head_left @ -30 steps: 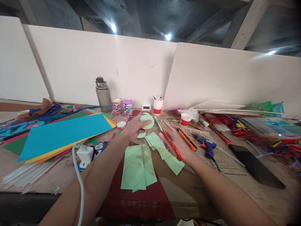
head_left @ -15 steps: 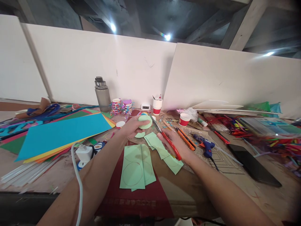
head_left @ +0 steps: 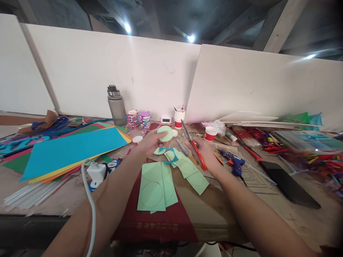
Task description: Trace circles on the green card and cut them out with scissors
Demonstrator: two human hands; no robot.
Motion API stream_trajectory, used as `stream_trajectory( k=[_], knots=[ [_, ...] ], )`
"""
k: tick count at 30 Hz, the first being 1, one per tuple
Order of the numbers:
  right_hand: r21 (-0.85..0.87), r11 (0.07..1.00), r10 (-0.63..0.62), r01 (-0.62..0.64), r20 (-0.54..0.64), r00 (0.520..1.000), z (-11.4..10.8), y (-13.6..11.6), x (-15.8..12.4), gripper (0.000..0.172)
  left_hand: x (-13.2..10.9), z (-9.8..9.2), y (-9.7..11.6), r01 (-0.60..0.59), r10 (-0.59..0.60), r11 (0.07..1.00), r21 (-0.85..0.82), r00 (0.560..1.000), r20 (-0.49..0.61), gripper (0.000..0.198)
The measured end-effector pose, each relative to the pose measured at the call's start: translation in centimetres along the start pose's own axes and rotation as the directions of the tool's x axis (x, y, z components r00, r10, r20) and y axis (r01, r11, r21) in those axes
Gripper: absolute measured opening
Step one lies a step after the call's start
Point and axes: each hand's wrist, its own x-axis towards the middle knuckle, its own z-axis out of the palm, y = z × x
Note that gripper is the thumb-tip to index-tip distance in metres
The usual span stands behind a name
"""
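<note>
My left hand (head_left: 152, 142) pinches a round light-green paper disc (head_left: 165, 133) above the middle of the table. In my right hand (head_left: 203, 151) are red-handled scissors (head_left: 197, 150), their blades pointing up and away, apart from the disc. Below my left hand lie a small green round piece (head_left: 159, 151) and a blue paper scrap (head_left: 173, 157). Light-green sheets with drawn circles (head_left: 151, 191) lie nearer to me, and more such green pieces (head_left: 191, 171) sit between my hands.
Coloured sheets (head_left: 72, 146) and a white charger (head_left: 96, 172) lie left. A grey bottle (head_left: 117, 108) and a stack of cups (head_left: 179, 119) stand at the back. To the right are a red-white cup (head_left: 210, 133), a glue gun (head_left: 237, 165) and a black phone (head_left: 288, 184).
The scissors have moved away from the green disc, to the right and up. A blue paper scrap now shows on the green pieces below my left hand.
</note>
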Motion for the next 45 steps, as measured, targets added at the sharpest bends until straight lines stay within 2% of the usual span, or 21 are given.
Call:
stream_trajectory(
  k=[3, 5, 11, 19, 24, 32, 39, 45],
  knots=[
    [-0.173, 0.985, -0.038, 0.026, -0.064, 0.997, -0.5, 1.4, 1.1, 0.034, 0.2, 0.0, -0.2, -0.021, 0.02, 1.0, -0.013, 0.998, -0.062, 0.038],
    [-0.212, 0.975, -0.074, 0.064, -0.037, 0.997, -0.6, 1.6, 1.2, 0.034, 0.0, 0.2, -0.2, -0.015, 0.016, 1.0, 0.007, 0.997, -0.073, 0.037],
    [-0.042, 0.982, -0.177, 0.185, 0.14, 0.974, -0.1, -0.1, 0.1, 0.035, -0.9, 1.0, 0.2, -0.017, 0.015, 0.997, 0.072, 0.999, 0.034, 0.047],
    [0.037, 0.989, -0.149, 0.145, 0.283, 0.947, 0.2, -0.3, -0.1, 0.037, -1.4, 1.5, 0.2, 0.039, -0.048, 0.994, 0.105, 0.995, 0.09, 0.042],
    [0.07, 0.985, -0.169, 0.157, 0.237, 0.957, 0.3, -0.5, -0.3, 0.038, -1.5, 1.6, 0.2, 0.043, -0.053, 0.995, 0.092, 0.992, 0.111, 0.048],
    [0.078, 0.99, -0.138, 0.121, 0.266, 0.954, 0.4, 0.1, -0.4, 0.037, -1.2, 1.2, 0.1, 0.042, -0.058, 0.992, 0.117, 0.99, 0.132, 0.048],
    [-0.01, 0.991, -0.128, 0.136, 0.279, 0.952, -0.4, -1.9, -0.8, 0.031, -1.5, 1.5, 0.4, 0.043, -0.061, 0.988, 0.147, 0.992, 0.114, 0.048],
    [-0.065, 0.986, -0.129, 0.151, 0.266, 0.955, -0.1, -1.2, -0.6, 0.031, -1.4, 1.4, 0.3, 0.033, -0.051, 0.988, 0.151, 0.992, 0.118, 0.049]
  ],
)
